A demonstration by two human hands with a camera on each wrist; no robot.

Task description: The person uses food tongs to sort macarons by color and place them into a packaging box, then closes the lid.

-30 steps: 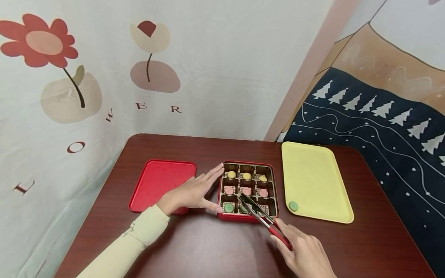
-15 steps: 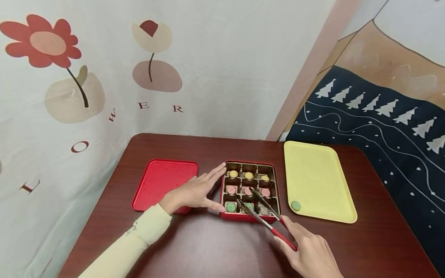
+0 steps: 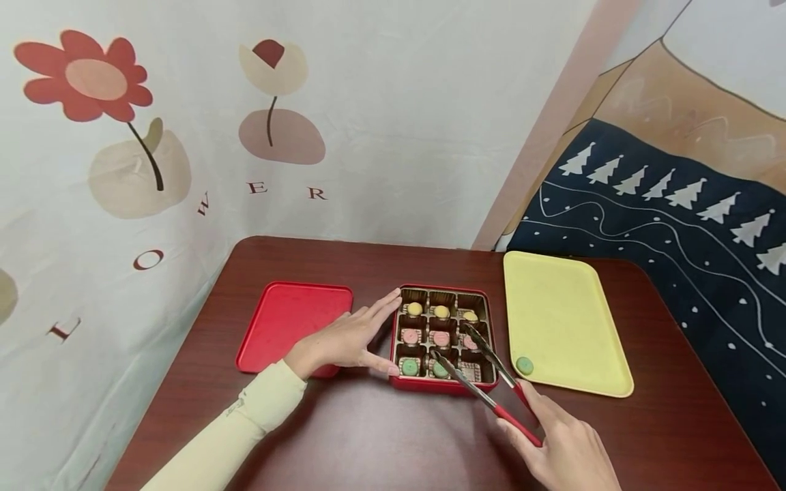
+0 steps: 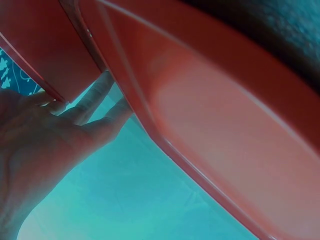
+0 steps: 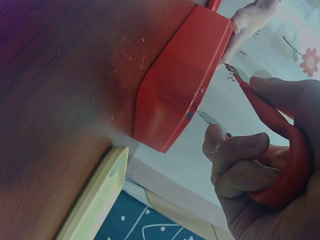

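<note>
A red box [image 3: 430,385] with a divided gold-brown insert stands mid-table, its yellow, pink and green round sweets in rows. Its front right compartment shows only patterned lining. My left hand [image 3: 344,337] rests spread along the box's left side, fingers extended and thumb at the front corner. With my right hand [image 3: 561,436] I grip the red-handled tongs [image 3: 518,424]; their arms are spread apart. One tip hangs over the middle green sweet [image 3: 439,369], the other by the right pink sweet [image 3: 471,343], nothing between them. Curled fingers round the red handle [image 5: 295,170] show in the right wrist view.
A red lid or tray [image 3: 301,314] lies left of the box, partly under my left forearm and hand. Right of the box is a yellow tray [image 3: 559,314] with one green sweet [image 3: 525,365] at its near left corner. Wall hangings stand behind the table.
The tongs' arms have spread from nearly together to wide apart, and the tongs and my right hand have shifted right. My left hand stays at the box.
</note>
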